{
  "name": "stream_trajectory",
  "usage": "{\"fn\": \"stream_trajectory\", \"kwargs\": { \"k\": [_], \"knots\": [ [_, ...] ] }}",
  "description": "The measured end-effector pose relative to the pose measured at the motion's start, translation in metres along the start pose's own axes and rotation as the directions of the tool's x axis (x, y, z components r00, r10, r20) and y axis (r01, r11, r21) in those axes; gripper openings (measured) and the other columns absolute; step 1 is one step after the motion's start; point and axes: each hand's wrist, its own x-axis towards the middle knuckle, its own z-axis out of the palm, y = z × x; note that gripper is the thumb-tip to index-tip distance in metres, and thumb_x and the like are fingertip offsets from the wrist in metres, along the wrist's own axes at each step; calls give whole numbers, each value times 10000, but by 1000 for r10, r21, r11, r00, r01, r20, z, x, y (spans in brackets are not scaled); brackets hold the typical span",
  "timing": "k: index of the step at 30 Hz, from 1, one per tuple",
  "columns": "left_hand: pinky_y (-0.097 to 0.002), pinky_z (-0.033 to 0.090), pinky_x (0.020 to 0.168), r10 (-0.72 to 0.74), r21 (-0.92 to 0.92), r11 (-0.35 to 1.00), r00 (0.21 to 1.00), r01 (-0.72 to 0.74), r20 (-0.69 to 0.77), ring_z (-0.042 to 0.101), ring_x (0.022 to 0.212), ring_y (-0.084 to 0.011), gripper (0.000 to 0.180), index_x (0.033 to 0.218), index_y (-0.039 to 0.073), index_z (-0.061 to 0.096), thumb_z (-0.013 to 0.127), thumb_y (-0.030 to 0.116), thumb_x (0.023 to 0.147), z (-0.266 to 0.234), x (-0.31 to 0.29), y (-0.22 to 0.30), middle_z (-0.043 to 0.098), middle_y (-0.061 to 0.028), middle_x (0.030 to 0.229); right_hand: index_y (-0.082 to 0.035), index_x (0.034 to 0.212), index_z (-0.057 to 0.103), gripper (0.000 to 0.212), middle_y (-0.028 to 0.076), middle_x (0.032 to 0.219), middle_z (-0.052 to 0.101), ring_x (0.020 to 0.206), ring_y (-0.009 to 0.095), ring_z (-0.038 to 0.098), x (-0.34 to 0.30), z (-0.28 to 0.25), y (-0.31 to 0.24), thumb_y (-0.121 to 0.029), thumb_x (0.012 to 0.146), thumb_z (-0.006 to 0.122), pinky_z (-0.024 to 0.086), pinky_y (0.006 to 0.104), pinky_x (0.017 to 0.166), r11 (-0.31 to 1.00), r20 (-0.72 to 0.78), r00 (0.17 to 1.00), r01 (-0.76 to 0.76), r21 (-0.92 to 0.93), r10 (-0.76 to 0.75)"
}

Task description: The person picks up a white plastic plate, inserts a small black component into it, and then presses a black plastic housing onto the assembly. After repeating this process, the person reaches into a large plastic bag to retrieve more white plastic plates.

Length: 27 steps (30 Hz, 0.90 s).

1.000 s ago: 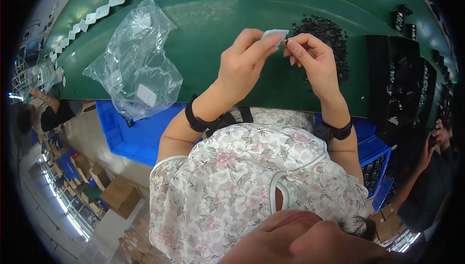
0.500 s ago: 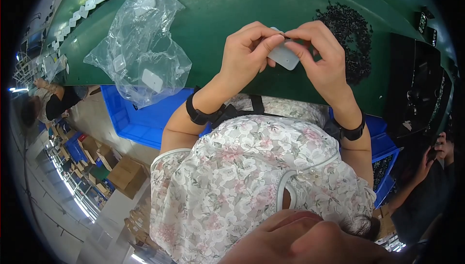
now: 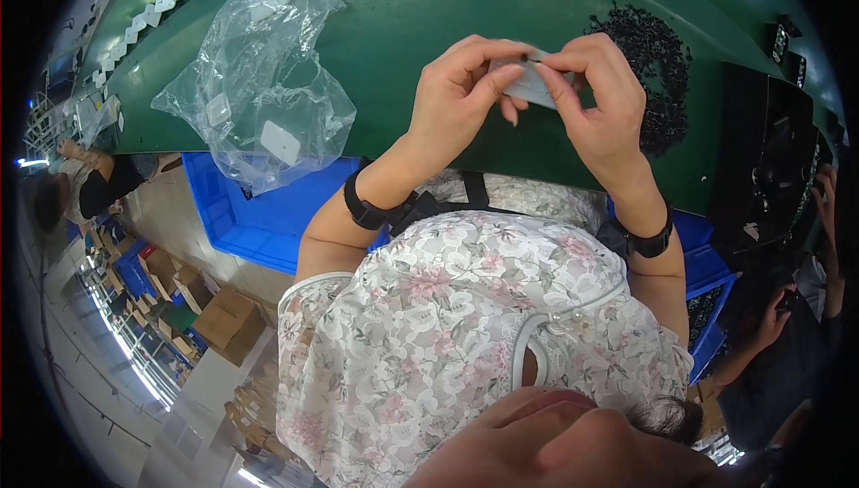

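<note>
Between both hands, above the green table, is a flat white plastic plate (image 3: 530, 87) with rounded corners. My left hand (image 3: 461, 85) grips its left side, thumb on top and fingers curled round it. From the right, my right hand (image 3: 598, 85) pinches a small black part (image 3: 535, 60) at the plate's upper edge with thumb and forefinger. Fingers hide much of the plate and most of the black part. A pile of small black parts (image 3: 649, 76) lies on the table just right of my right hand.
A clear plastic bag (image 3: 259, 85) with several white plates lies left on the green table (image 3: 394, 14). White plates (image 3: 165, 0) form a row at far left. A blue bin (image 3: 259, 229) sits below the table edge, a black box (image 3: 743, 148) at right. Other people work on both sides.
The plate has tilted and drawn up under my fingers, so less of its face shows. My right hand has shifted slightly right. The co-worker's hands at the right have moved.
</note>
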Motion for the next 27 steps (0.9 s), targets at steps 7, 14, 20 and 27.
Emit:
{"fn": "stream_trajectory", "kwargs": {
  "k": [7, 14, 20, 27],
  "knots": [
    [-271, 544, 764, -84, -123, 989, 995, 76, -57, 670, 829, -185, 201, 1096, -76, 566, 569, 15, 917, -9, 0, -6, 607, -111, 1017, -19, 866, 623, 98, 66, 805, 581, 617, 131, 518, 4, 6, -5, -8, 794, 688, 406, 231, 525, 999, 16, 999, -30, 29, 30],
    [-269, 537, 815, -42, -129, 991, 997, 33, -70, 659, 891, -176, 154, 1060, -63, 573, 558, 12, 926, -10, -4, -9, 629, -97, 1014, -23, 883, 601, 73, 65, 781, 564, 614, 149, 529, 2, 11, -8, -31, 832, 652, 417, 248, 524, 1000, 47, 999, -19, 6, 19],
    [-255, 538, 803, 80, -71, 994, 992, -88, -102, 667, 904, -192, 108, 995, -94, 572, 532, -48, 907, -4, -4, -10, 541, -88, 1032, -27, 861, 573, 79, 78, 761, 533, 603, 194, 535, 7, 13, -14, -58, 835, 641, 428, 297, 521, 988, 82, 996, 43, -147, -32],
    [-263, 539, 786, 213, 83, 975, 969, -204, -127, 667, 887, -192, 99, 984, -78, 580, 535, -53, 900, -5, -8, -8, 540, -100, 1034, -53, 835, 534, 117, 68, 794, 544, 699, 263, 577, 10, 11, -22, -109, 834, 636, 455, 376, 564, 956, 184, 938, -293, -25, 293]
  ]
}}
